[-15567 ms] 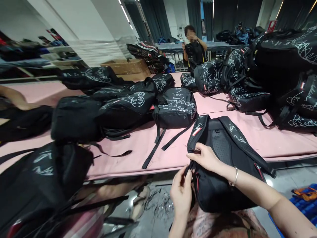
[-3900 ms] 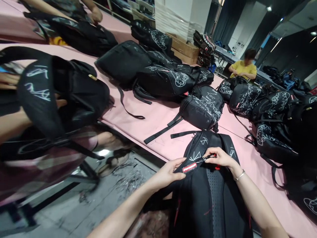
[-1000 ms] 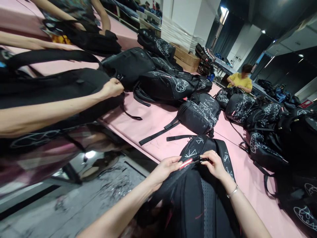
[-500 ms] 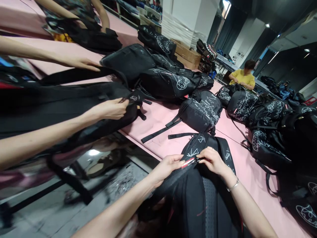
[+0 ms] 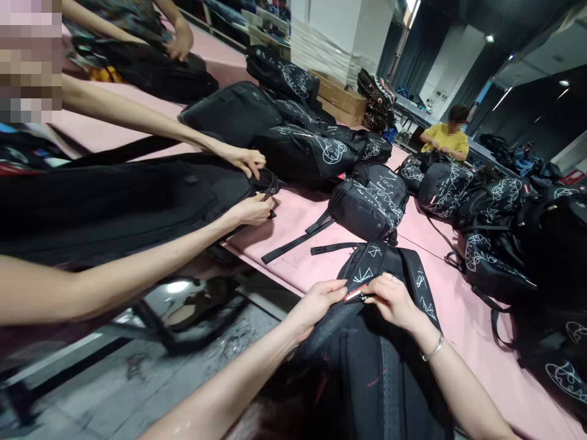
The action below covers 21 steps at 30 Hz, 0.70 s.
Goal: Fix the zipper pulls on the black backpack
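A black backpack (image 5: 367, 366) stands in front of me, its back panel and straps facing me. White scribbled drawings mark the shoulder straps. My left hand (image 5: 321, 302) is closed on the edge of the left strap (image 5: 364, 272), thumb on top. Beside it, a small red and white label (image 5: 355, 293) lies on that strap. My right hand (image 5: 392, 296), with a bracelet at the wrist, pinches at the label's right end; a small dark piece shows at the fingertips, too small to make out. The right strap (image 5: 424, 287) passes behind this hand.
At left, a co-worker's hands (image 5: 250, 208) work on another black bag (image 5: 114, 195). Several printed black backpacks lie on the pink table (image 5: 293, 256), one backpack (image 5: 369, 201) just beyond mine. More bags (image 5: 499, 256) line the right side. A cardboard box (image 5: 342, 101) stands farther back.
My left hand has slid slightly right along the strap, and more of the label's surroundings show. Right fingers have shifted a little. The co-worker's hands have moved right to their bag's end.
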Motion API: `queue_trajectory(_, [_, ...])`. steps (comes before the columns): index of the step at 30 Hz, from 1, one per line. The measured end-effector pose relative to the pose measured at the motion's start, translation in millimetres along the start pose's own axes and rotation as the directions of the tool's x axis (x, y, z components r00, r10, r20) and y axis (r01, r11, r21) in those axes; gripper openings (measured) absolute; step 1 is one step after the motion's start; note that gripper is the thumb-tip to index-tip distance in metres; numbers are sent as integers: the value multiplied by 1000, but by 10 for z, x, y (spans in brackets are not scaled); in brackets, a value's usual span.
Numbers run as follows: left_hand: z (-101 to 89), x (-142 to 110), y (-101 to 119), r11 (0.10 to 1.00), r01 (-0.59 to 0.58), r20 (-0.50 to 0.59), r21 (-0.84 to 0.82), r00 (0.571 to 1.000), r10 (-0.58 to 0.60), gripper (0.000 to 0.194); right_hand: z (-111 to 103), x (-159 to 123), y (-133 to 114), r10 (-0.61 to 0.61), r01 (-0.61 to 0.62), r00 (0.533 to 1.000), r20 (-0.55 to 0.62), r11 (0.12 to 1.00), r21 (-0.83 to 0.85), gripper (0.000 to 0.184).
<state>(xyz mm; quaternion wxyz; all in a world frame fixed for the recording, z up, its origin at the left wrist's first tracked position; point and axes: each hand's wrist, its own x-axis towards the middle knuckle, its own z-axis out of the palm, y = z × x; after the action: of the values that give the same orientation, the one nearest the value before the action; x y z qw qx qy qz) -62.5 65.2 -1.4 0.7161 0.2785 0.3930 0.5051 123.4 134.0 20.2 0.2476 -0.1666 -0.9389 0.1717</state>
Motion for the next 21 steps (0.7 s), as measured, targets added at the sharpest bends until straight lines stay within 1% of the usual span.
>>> queue_trajectory(1, [34,-19,14,999,7,-12,-54,1000,-7,27,22,-54,-43,42,-41,996,-73,999,12,15])
queue_trajectory(2, [69,-39,26,994,10,-17,-111,1000,-12,27,49,-119,-94,103,-100,983,-153,995,29,13])
queue_trajectory(4, [138,-72,39,978,25,-11,-206,1000,-28,30,108,-268,-214,249,-241,924,-290,968,65,12])
queue_trajectory(5, [171,-82,36,970,37,-5,-241,999,-39,32,137,-345,-278,305,-299,892,-334,952,69,13])
queue_trajectory(6, [204,-88,28,961,49,6,-270,999,-49,35,163,-416,-341,339,-340,870,-358,938,64,15])
queue_trajectory(7, [236,-90,16,954,60,17,-295,998,-57,38,184,-479,-400,356,-363,859,-368,930,51,16])
queue_trajectory(9, [301,-85,-17,939,70,33,-337,998,-62,40,209,-570,-501,363,-388,854,-372,922,9,18])
queue_trajectory(13, [428,-75,-80,920,72,40,-385,997,-61,39,201,-636,-614,385,-448,836,-391,890,-82,18])
queue_trajectory(17, [527,-76,-133,914,68,-4,-400,997,-76,37,189,-659,-647,378,-479,836,-398,857,-193,19])
queue_trajectory(21, [604,-79,-166,915,32,-50,-402,997,-56,35,219,-681,-644,330,-473,849,-412,822,-317,21])
